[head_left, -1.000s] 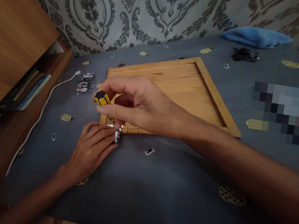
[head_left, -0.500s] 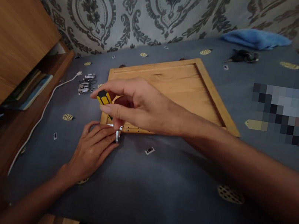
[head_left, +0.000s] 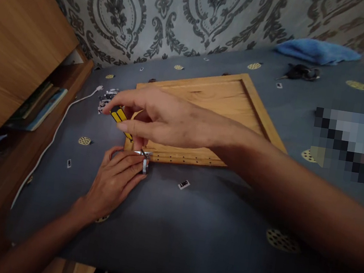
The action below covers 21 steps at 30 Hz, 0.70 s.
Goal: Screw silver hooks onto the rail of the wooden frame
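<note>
A yellow-and-black screwdriver (head_left: 121,119) is gripped by its handle in my right hand (head_left: 164,118), fingers closed round it. It leans, with its shaft slanting down toward a silver metal hinge (head_left: 145,166) at the near left corner of a framed wooden panel (head_left: 258,107). Where exactly the tip meets the hinge is too small to tell. My left hand (head_left: 111,183) rests low on the cloth, its fingers closed on the hinge and pressing it to the panel's edge. Small dark holes run along that near edge.
Several metal hinges (head_left: 109,96) lie beside a white cable (head_left: 55,133) on the left. Books (head_left: 44,107) sit on a wooden shelf. A blue cloth (head_left: 317,52) and a dark object (head_left: 301,73) lie at the back right. A blurred-out patch covers the right side.
My right hand has turned slightly with the screwdriver, whose handle now leans further left. My left hand keeps its hold on the hinge. The view has shifted a little.
</note>
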Each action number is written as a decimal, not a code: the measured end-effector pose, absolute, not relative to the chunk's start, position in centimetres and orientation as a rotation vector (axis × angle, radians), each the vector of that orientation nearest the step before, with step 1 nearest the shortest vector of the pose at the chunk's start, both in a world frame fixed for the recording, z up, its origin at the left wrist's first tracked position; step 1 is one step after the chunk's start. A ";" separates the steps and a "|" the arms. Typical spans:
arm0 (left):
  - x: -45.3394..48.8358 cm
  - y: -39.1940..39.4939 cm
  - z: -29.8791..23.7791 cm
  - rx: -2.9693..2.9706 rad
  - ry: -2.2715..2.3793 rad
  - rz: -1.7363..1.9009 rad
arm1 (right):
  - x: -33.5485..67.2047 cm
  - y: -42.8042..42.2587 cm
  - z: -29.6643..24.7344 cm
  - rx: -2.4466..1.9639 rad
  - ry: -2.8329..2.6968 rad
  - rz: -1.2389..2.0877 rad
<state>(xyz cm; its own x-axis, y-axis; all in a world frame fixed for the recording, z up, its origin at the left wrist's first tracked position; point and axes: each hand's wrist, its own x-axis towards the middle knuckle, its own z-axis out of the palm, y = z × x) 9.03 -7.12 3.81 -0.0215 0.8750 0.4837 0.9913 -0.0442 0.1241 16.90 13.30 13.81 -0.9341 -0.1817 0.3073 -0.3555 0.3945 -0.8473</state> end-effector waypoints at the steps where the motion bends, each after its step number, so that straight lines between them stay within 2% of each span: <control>1: 9.0 -7.1 3.8 -1.999 -1.973 -0.645 | 16.9 13.4 13.9 0.501 -2.484 1.576; 21: 8.9 -6.9 3.9 -2.024 -1.958 -0.664 | 16.8 13.9 13.5 0.456 -2.436 1.597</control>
<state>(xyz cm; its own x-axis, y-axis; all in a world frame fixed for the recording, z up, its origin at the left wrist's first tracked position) 8.94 -6.95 3.95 -0.0058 0.8759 0.4824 0.9887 -0.0673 0.1340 16.85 13.87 13.52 -0.9340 -0.1491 0.3248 -0.3573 0.3714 -0.8570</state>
